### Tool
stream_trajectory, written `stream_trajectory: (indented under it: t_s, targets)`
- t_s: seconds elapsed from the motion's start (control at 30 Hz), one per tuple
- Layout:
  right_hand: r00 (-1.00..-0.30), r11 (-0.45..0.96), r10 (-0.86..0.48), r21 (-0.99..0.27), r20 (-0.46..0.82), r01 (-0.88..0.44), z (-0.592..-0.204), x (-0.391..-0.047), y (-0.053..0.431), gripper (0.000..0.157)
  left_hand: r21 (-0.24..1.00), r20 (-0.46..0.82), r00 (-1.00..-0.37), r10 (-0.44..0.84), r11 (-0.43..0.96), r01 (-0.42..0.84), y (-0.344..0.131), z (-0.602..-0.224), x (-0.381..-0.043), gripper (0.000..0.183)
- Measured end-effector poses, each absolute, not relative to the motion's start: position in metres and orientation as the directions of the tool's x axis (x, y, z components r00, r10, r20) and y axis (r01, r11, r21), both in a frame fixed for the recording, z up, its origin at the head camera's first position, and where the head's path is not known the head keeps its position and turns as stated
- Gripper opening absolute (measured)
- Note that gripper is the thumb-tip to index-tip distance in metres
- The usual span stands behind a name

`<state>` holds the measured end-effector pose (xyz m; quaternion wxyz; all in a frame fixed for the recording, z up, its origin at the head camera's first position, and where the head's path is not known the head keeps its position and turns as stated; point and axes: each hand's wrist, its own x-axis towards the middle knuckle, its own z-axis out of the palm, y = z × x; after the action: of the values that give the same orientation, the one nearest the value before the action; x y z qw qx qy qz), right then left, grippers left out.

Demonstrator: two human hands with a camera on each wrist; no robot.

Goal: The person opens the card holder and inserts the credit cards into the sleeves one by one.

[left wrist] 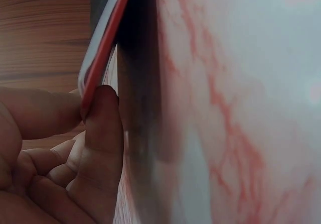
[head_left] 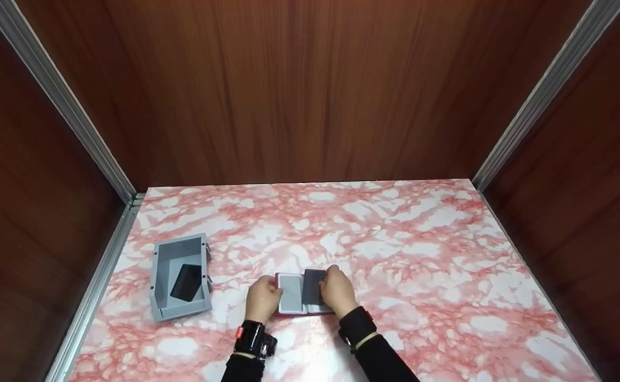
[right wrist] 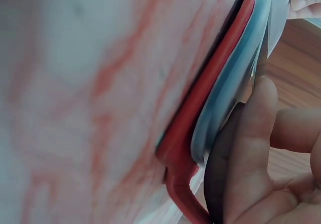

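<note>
A small red-covered folding case lies spread out near the table's front, pale grey inside on its left half. My left hand pinches its left edge; the left wrist view has the red cover between thumb and finger, tilted up from the table. Over the right half stands a dark grey flat piece, its right side gripped by my right hand. In the right wrist view, the thumb lies along a dark curved edge, beside the case's layered pale inner part and a red strap.
A grey open-fronted bin stands left of the hands, with a black flat rectangular object leaning inside it. The red-and-white marbled table is bounded by brown wood-grain panels and metal rails at the corners.
</note>
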<state>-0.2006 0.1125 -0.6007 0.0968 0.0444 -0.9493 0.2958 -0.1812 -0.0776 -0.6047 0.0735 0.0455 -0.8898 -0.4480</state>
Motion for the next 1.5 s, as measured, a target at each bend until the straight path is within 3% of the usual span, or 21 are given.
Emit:
stream_trajectory:
  t_s: [0.77,1.5]
  targets:
    - [-0.99,0.802,-0.098,-0.58,0.104,-0.141,-0.599,-0.198,0.111,0.021,0.805,0.088,-0.983,-0.158,0.593,-0.023,-0.077,-0.605,-0.181,0.022]
    - [-0.966,0.791,-0.218,-0.556,0.135,-0.256,-0.594,-0.196,0.094,0.023,0.803,0.093,-0.984,-0.15,0.596,-0.015,-0.077,-0.605,-0.181,0.023]
